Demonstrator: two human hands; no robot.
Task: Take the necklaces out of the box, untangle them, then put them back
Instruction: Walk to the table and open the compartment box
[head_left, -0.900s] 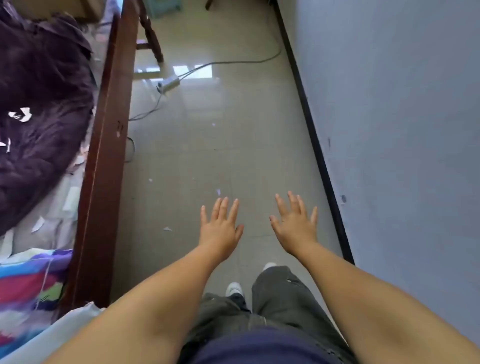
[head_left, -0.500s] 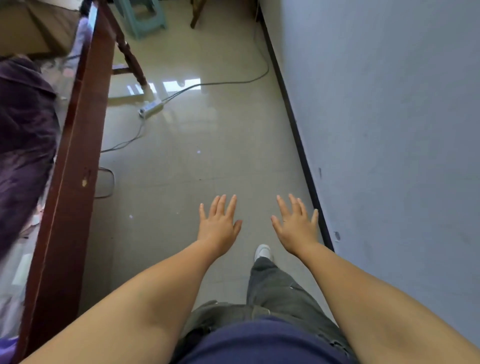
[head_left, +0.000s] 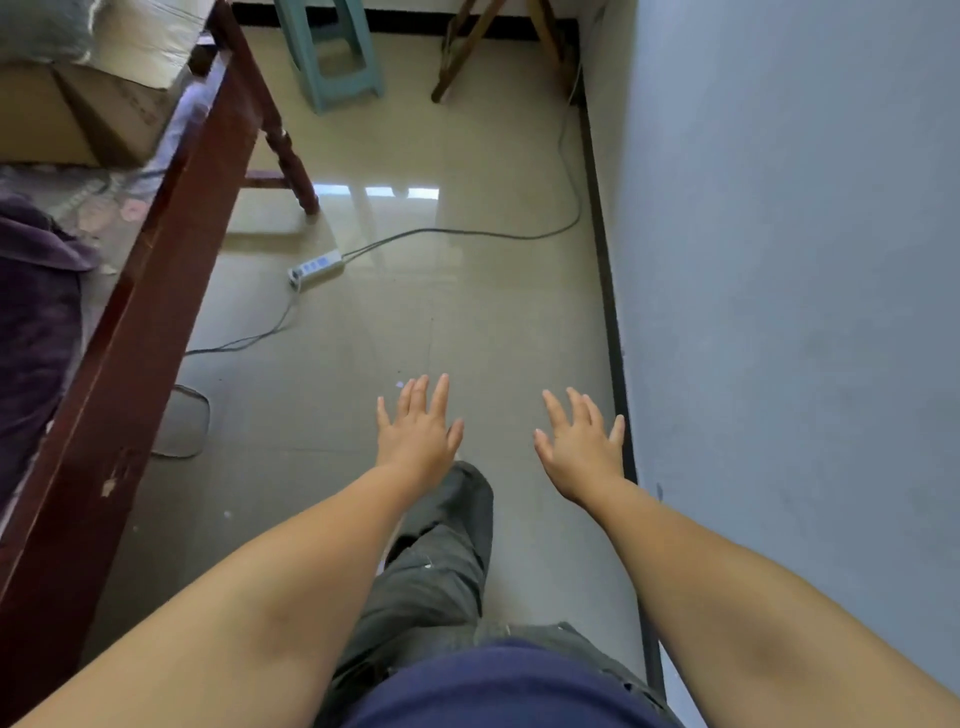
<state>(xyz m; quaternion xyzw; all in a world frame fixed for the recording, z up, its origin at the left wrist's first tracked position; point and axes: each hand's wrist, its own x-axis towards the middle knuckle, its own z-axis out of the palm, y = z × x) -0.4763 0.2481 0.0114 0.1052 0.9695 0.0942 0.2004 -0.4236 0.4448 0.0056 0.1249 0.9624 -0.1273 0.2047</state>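
Both hands, left (head_left: 415, 439) and right (head_left: 582, 452), were spread flat and empty above the glossy beige tiled floor (head_left: 467, 322). A white power strip (head_left: 316, 268) lay near the dark wooden bed frame (head_left: 156, 291). No necklaces or box showed.

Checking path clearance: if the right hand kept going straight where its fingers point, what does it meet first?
Likely nothing close: the right hand is open, pointing ahead along bare floor beside the wall. The cable crosses farther on; depth is unclear.
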